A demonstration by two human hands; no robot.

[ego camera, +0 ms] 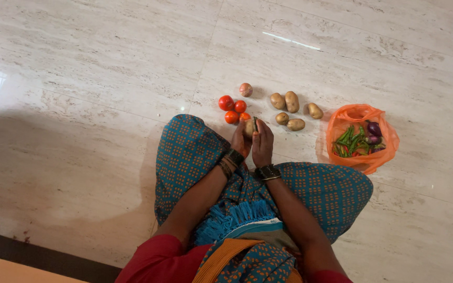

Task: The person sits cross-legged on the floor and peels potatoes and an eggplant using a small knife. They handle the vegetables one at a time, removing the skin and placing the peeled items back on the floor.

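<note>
Posture: person seated on a pale marble floor, knees spread under a teal dotted cloth, both hands out in front between the knees.
Left hand: fingers curled around a potato, cupping it from the left side.
Right hand: closed on a thin dark tool, likely a peeler or small knife, held against the top of the same potato; too small to tell which.
Held potato: up off the floor, between both hands, just in front of the tomatoes.
Peel state: cannot tell how much skin is off; the hands cover most of it.
Potatoes waiting: five on the floor to the right of the hands, skins looking intact.
Tomatoes: small cluster of red ones left of the potatoes, untouched.
Onion: one reddish bulb just beyond the tomatoes, whole.
Bag: orange plastic, open, far right, holding green chillies and small purple aubergines.
Progress, judged: early; one potato in hand, no finished pile or peelings visible, nearly everything left.
</note>
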